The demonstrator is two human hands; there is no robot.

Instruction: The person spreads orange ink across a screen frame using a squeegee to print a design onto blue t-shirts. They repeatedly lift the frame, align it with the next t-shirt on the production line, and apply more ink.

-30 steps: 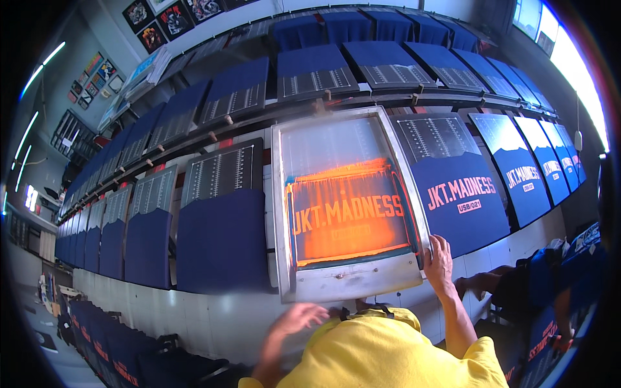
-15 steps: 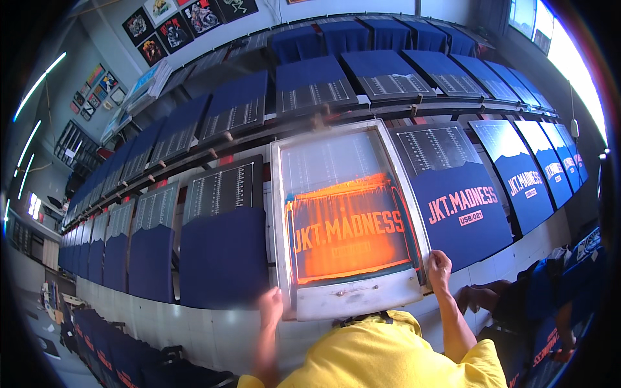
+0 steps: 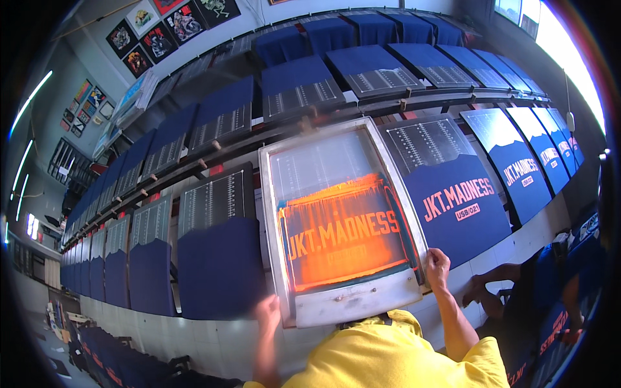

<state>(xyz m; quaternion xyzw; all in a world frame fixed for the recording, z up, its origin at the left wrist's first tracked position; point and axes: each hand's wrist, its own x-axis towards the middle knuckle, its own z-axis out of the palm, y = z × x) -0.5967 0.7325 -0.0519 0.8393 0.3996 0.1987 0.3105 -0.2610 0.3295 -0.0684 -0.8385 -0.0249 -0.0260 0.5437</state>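
Observation:
In front of me is a screen-printing frame point(image 3: 422, 234) with a pale rim, lying over one of the slanted boards. Bright orange ink point(image 3: 346, 262) covers the lower part of its mesh, with lettering showing through. A pale bar with bolts point(image 3: 362, 299) crosses the near end. My right hand point(image 3: 438, 266) is closed at the frame's right edge, low down. At the near left corner, my left hand point(image 3: 267, 312) is curled against the edge; motion blurs its fingers. What lies beneath the mesh is mostly hidden.
A board with a plain navy shirt point(image 3: 220, 271) stands to the left. On the right lies a navy shirt with orange lettering point(image 3: 459, 207). More shirt-covered boards point(image 3: 304, 74) line the rail behind. A person in dark clothes point(image 3: 546, 291) is close by at the right.
The view has turned slightly, so the boards and frame sit a little further left. Both hands keep their places at the frame. The person at the right has shifted an arm.

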